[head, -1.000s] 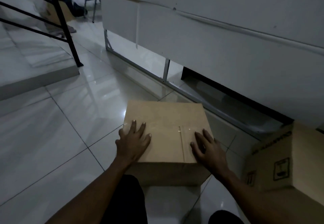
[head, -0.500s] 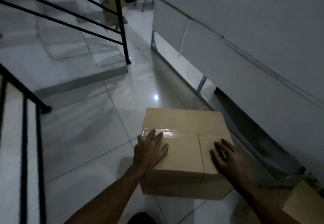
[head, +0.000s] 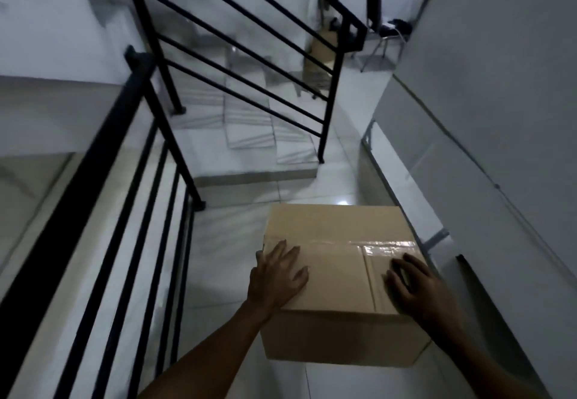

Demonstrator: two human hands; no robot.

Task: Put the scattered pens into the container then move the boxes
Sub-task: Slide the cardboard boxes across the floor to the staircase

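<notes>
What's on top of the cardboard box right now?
Both hands rest on top of the cardboard box: left hand near its left edge, right hand at the right. Clear tape runs across the closed flaps. The contents are hidden.

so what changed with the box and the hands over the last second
The cardboard box has slid forward over the tiled floor, along the white wall panel toward the stairs. The second printed box has dropped out of view, and the black railing now shows at left. Nothing was gripped or let go: the left hand and right hand stay flat on the box top.
</notes>
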